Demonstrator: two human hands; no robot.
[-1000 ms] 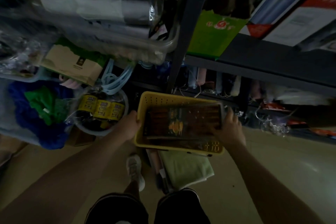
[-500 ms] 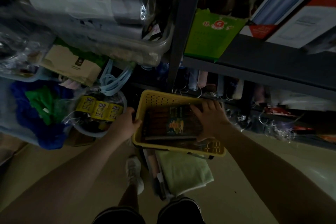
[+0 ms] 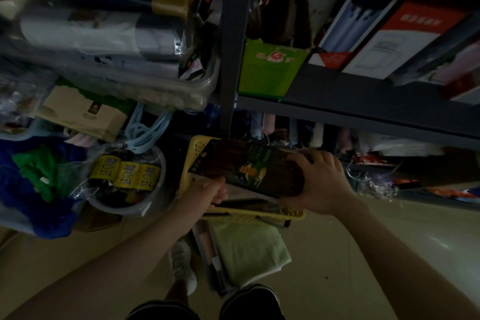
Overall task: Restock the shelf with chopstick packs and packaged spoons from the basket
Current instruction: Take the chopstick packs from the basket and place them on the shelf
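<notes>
A yellow perforated basket [image 3: 259, 214] hangs in front of the dark shelf unit, held at its left rim by my left hand [image 3: 205, 193]. My right hand [image 3: 318, 182] grips the right end of a flat dark chopstick pack [image 3: 246, 167] with a green and orange label, lifted and tilted above the basket. More dark packs [image 3: 244, 202] lie inside the basket under it. The grey metal shelf [image 3: 363, 101] runs across the upper right, with its upright post [image 3: 235, 41] just behind the basket.
Boxed appliances [image 3: 384, 21] and a green bag [image 3: 270, 67] stand on the shelf. Left of the post are clear bins of wrapped goods [image 3: 117, 41], a bowl with yellow rolls [image 3: 127, 176] and blue hangers [image 3: 145, 130]. A light green cloth [image 3: 249, 252] lies on the floor below the basket.
My right hand moved from lying flat on the top pack to gripping its right end and raising it off the basket. My left hand slid along the basket's left rim toward me.
</notes>
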